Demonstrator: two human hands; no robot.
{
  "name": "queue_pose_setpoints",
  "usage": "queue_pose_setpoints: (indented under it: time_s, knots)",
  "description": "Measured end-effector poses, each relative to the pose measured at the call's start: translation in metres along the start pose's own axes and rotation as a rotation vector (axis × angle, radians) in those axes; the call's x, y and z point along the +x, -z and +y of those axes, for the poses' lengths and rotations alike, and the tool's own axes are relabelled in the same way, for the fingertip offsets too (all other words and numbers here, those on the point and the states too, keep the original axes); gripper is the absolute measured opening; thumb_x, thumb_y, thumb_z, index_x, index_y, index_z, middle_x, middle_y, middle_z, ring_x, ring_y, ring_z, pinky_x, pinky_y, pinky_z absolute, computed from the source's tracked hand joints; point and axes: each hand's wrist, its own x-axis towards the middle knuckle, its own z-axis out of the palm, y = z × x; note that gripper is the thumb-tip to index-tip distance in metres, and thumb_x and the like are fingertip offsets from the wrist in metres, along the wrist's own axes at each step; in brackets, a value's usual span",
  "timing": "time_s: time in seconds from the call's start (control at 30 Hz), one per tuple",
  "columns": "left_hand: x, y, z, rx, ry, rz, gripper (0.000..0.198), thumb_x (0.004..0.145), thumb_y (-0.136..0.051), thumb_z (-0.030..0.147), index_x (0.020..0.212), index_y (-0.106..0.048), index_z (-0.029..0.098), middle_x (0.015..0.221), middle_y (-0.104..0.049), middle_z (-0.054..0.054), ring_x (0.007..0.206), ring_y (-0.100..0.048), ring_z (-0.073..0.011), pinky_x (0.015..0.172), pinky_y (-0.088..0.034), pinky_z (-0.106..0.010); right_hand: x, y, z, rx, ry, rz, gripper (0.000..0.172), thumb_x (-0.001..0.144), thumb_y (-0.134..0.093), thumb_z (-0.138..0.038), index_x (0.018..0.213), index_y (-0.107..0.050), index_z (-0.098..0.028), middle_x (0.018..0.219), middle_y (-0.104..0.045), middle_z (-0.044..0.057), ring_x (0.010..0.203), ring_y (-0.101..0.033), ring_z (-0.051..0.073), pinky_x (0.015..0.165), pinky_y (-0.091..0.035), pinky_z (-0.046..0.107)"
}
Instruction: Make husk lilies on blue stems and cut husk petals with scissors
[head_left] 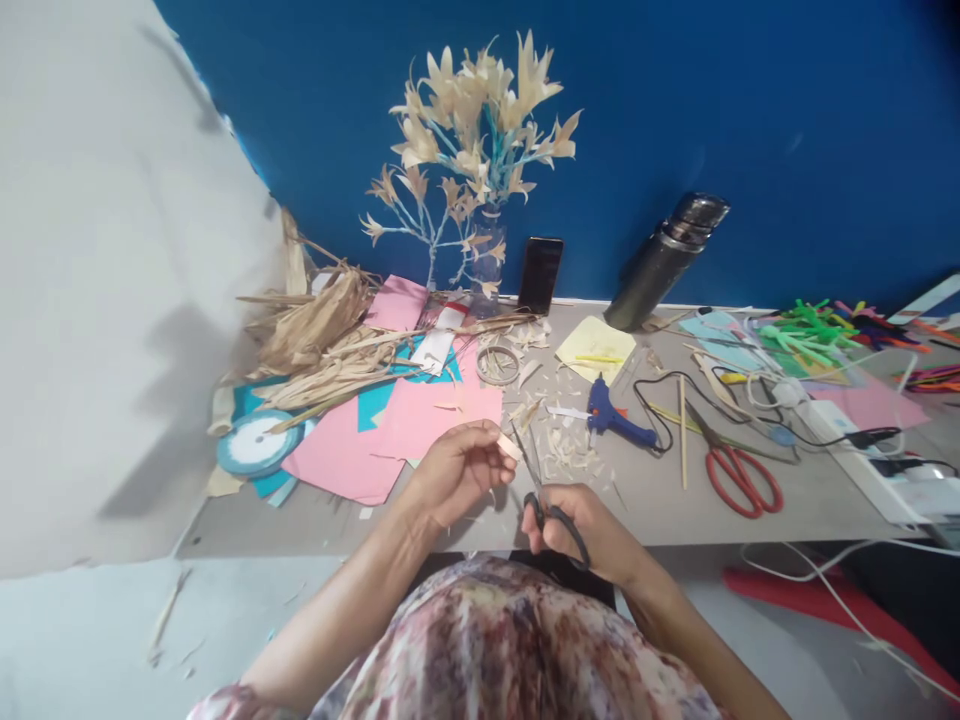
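Observation:
My left hand [466, 468] pinches a small pale piece of husk [508, 446] between thumb and fingers, above the front part of the table. Just to its right, my right hand [574, 525] is closed around the black handles of a pair of scissors [541, 500]. The scissors' blades point up and to the left, partly open, with their tips close beside the pale piece. Small pale scraps [566, 450] lie scattered on the table behind my hands.
Behind are a blue glue gun [611, 415], a tape roll [497, 366], a phone [541, 275], a leaning flask [664, 265] and husk flowers [487, 120]. Red-handled scissors [742, 482] lie right; pink paper [345, 450], a ribbon spool [259, 443] and dry husks [322, 325] lie left.

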Motion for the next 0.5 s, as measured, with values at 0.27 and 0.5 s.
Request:
queue_pose_setpoints:
  time_s: [0.27,0.5]
  knots:
    - [0.0022,-0.0047,-0.0008,0.068,-0.023,0.004,0.010,0.068,-0.069,0.013,0.067,-0.059,0.013,0.057,-0.064,-0.004,0.053,-0.063,-0.0153,0.052,-0.051,-0.025,-0.0018,-0.0025,0.0071,0.038,-0.043,-0.009,0.037,0.078,-0.070,-0.051,0.071,-0.061,-0.015,0.062,-0.061,0.002,0.055,-0.050,0.014,0.051,-0.036,0.021]
    - [-0.0007,-0.0036,0.0003,0.104,-0.046,-0.014,0.011,0.069,-0.069,0.015,0.065,-0.059,0.013,0.057,-0.064,-0.004,0.053,-0.062,-0.0148,0.053,-0.051,-0.025,-0.0037,-0.0026,0.0105,0.008,-0.097,0.008,0.030,0.075,-0.070,-0.041,0.062,-0.062,-0.015,0.056,-0.059,0.000,0.052,-0.050,0.014,0.048,-0.035,0.021]
